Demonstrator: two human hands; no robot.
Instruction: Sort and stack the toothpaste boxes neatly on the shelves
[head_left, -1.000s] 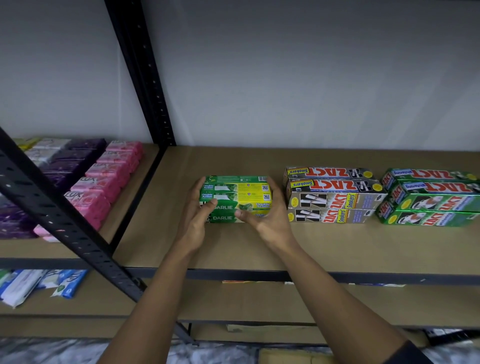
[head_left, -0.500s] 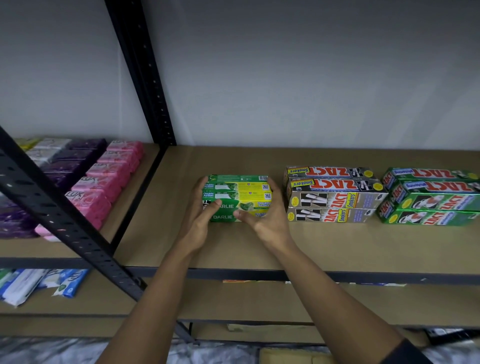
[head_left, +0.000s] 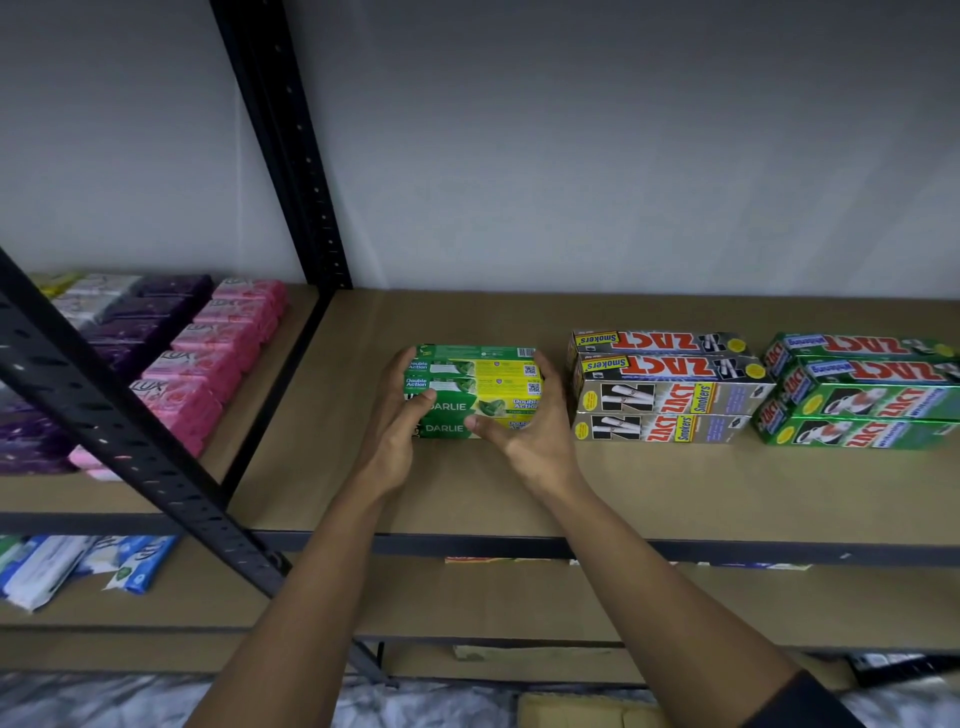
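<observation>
Darlie toothpaste boxes (head_left: 475, 389), green and yellow, sit in a compact stack on the brown shelf board (head_left: 467, 493), toward the left of this bay and set back from its front edge. At the front the stack is 2 boxes high, with the brand name readable on both front faces.

Both hands clasp the stack from its ends. The left hand (head_left: 397, 426) wraps the left end, its fingers curled round the side and its thumb lying across the front face of the upper box. The right hand (head_left: 530, 436) cups the right end, its fingers bent up along that side and its thumb pressed against the front of the lower box. A dark sleeve (head_left: 810, 701) shows on the right forearm at the bottom edge.

Just to the right of the held stack, with a gap between them, stand grey Zact Smokers boxes (head_left: 665, 387), 2 high and lined up lengthwise. Further right is a similar stack of green Zact Whitening boxes (head_left: 862, 395), partly cut off by the picture's edge.

A black perforated upright (head_left: 291, 156) divides this bay from the one on the left, where pink Lux soap packs (head_left: 208, 364) and purple soap packs (head_left: 140, 322) lie in rows. A black diagonal brace (head_left: 119, 431) crosses in front of them. On the lower shelf at left lie blue and white packets (head_left: 78, 566). A pale grey wall (head_left: 571, 130) stands behind the shelving.
</observation>
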